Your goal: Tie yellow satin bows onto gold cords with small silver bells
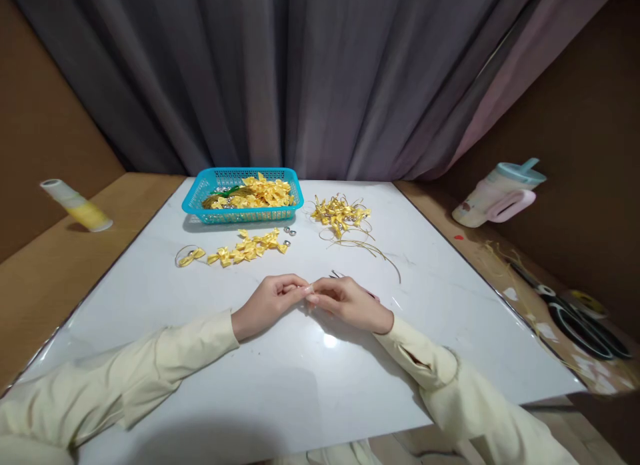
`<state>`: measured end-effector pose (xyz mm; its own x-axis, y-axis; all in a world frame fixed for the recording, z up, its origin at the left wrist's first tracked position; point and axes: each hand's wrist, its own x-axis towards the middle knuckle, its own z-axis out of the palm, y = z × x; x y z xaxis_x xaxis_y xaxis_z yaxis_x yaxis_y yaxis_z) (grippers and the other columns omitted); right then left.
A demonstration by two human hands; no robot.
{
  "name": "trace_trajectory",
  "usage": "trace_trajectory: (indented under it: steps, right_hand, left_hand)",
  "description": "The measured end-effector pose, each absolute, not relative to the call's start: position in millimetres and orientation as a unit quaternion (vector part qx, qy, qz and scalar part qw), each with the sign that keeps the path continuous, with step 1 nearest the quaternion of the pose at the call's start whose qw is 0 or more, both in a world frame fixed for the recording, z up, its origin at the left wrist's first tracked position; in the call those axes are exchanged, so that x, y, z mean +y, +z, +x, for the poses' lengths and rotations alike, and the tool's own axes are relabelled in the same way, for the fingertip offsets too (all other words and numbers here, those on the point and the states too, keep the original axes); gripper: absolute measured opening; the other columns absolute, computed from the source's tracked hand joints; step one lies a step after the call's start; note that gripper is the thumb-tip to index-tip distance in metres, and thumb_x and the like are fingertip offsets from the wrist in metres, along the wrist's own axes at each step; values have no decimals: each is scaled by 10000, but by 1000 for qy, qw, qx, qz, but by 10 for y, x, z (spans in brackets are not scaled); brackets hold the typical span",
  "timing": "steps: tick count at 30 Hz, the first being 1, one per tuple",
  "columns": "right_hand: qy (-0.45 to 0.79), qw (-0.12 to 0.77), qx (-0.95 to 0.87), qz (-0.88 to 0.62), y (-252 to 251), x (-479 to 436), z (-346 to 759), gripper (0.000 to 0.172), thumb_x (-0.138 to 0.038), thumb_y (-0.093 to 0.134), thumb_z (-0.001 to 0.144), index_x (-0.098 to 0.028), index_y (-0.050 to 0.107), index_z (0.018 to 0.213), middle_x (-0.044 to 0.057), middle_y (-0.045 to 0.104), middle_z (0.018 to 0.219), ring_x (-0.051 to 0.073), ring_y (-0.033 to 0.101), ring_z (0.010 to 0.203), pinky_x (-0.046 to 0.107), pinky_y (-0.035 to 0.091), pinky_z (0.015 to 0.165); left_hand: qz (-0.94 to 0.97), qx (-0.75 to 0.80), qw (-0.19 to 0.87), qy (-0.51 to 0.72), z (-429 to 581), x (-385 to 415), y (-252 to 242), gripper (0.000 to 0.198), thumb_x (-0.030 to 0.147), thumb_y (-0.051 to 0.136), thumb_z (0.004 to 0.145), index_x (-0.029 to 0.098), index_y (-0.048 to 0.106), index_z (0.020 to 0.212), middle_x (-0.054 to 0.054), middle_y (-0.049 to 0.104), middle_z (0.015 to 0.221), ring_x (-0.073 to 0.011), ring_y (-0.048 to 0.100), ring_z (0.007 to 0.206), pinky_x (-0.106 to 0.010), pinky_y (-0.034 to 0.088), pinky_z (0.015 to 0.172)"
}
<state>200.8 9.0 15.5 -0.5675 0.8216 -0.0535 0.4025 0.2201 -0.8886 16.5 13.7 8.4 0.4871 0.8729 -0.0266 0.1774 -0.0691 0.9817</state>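
Observation:
Over the middle of the white board, my left hand [274,302] and my right hand [350,303] meet at the fingertips. Both are closed in a pinch; whatever lies between the fingers is hidden or too small to make out. Beyond them is a row of yellow ribbon bows [247,247], with a single bow on a looped cord [192,256] at its left end. A few silver bells or beads [290,231] lie beside the row. Farther right sits a pile of bows with gold cords [341,215]. Dark tips of a tool [336,274] poke out behind my right hand.
A blue basket [193,201] holding yellow bows and gold cord stands at the back of the white board [240,385]. Loose gold cords [373,246] lie right of centre. At the right are a tumbler [487,191] and large scissors [570,318]; a yellow-and-white bottle [77,206] stands left.

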Motion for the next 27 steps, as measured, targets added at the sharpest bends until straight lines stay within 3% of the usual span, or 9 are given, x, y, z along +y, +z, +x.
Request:
trace_trajectory:
  steps: [7, 14, 19, 27]
  right_hand:
    - [433, 248, -742, -448, 164, 80, 2005, 278, -331, 514, 842, -140, 615, 667, -31, 536, 495, 62, 400, 438, 187, 333, 477]
    - [400, 237, -761, -453, 174, 54, 1997, 294, -302, 485, 852, -147, 577, 620, -45, 520, 484, 55, 388, 440, 180, 327, 484]
    - [409, 252, -747, -460, 140, 71, 2028, 233, -301, 498, 837, -143, 604, 703, -27, 546, 520, 71, 433, 476, 190, 351, 496]
    - [353, 282, -772, -448, 141, 68, 1997, 192, -211, 542, 797, -164, 693, 905, 37, 628, 781, 92, 496, 590, 201, 379, 519]
  left_hand:
    - [681, 424, 508, 314, 152, 141, 30, 259, 353, 524, 800, 120, 638, 817, 5, 536, 623, -106, 424, 596, -212, 326, 541]
    - [741, 433, 401, 320, 132, 103, 8, 239, 324, 495, 821, 133, 639, 821, 67, 342, 496, -77, 290, 491, -200, 251, 477]
    - [738, 443, 395, 322, 121, 122, -11, 245, 335, 504, 821, 138, 649, 826, 56, 392, 513, -80, 317, 509, -197, 268, 487]
    - [728, 447, 413, 316, 121, 128, -7, 272, 361, 500, 827, 135, 650, 815, 13, 547, 621, -87, 376, 550, -203, 292, 511]
